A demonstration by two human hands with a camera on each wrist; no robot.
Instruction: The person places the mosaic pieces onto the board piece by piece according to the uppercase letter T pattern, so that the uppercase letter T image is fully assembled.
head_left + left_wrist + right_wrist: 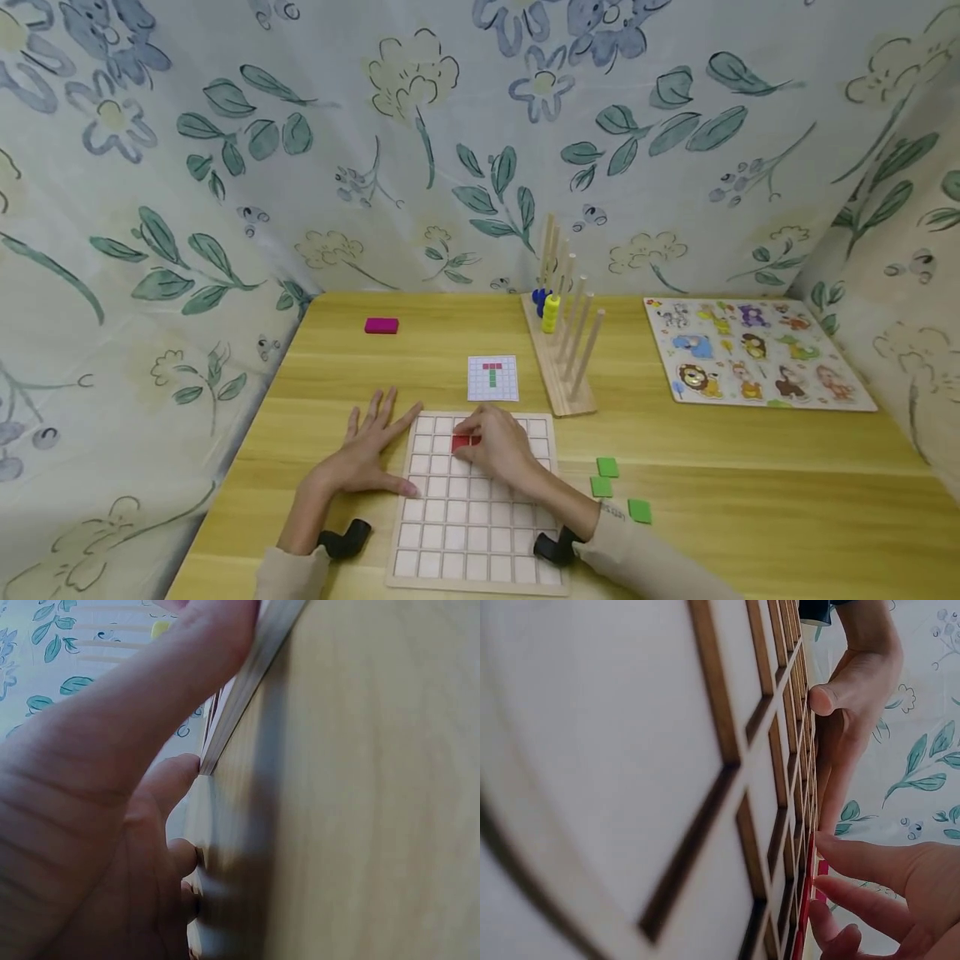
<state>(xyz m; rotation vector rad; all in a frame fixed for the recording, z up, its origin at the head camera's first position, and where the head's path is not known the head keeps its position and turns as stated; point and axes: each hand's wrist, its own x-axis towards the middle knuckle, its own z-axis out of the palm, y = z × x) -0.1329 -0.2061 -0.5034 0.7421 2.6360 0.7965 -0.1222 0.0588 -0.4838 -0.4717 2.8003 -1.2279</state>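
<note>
A wooden grid board [453, 586] with white square cells lies on the table. Red square tiles [460, 444] sit in its second row from the far edge, partly covered by my right hand [498, 442]. That hand's thumb and index finger hold the left red tile at its edges, seen edge-on in the right wrist view. My left hand [360, 458] is spread flat at the board's left side, its thumb over the rim and the other fingers on the table. Beyond the board lies a pattern card [492, 393] showing a red and green T.
Three green tiles [607, 467] lie right of the board. A wooden peg stand [573, 407] with blue and yellow beads stands behind it. An animal puzzle board [772, 354] is at the far right, a magenta block [382, 326] at the far left. Floral cloth hangs around.
</note>
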